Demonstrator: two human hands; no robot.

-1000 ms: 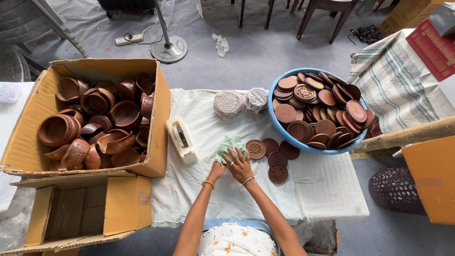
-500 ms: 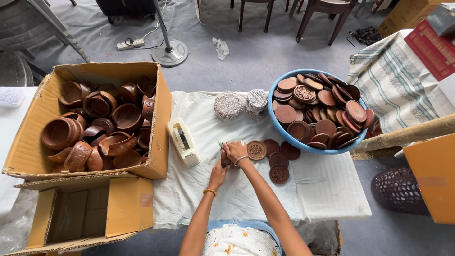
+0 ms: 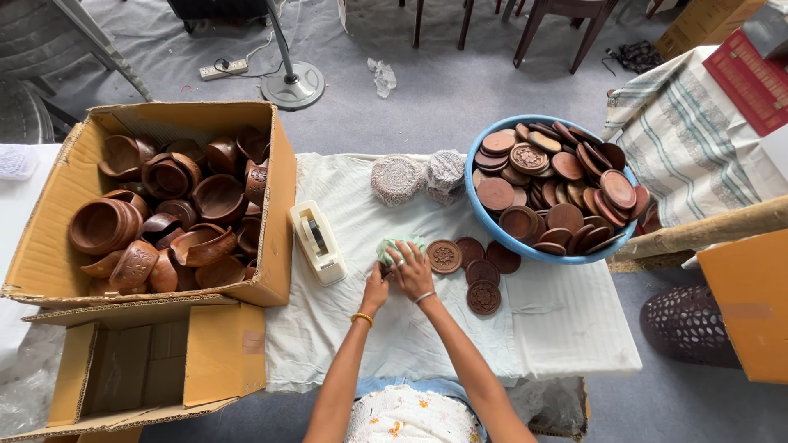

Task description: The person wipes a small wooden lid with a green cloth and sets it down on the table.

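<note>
Both my hands meet on a small round piece covered by a light green cloth on the white table sheet. My right hand lies on top of the cloth, pressing it. My left hand grips the piece's left edge. Just to the right lie several carved brown wooden discs, flat on the sheet.
A blue basin full of wooden discs stands at the right. A cardboard box of wooden bowls sits left, beside a cream tape dispenser. Two wrapped round stacks lie behind. A second open carton is at lower left.
My hands shifted slightly on the green cloth, the right hand moving over the top of it. The camera view moved a little; nothing else on the table changed.
</note>
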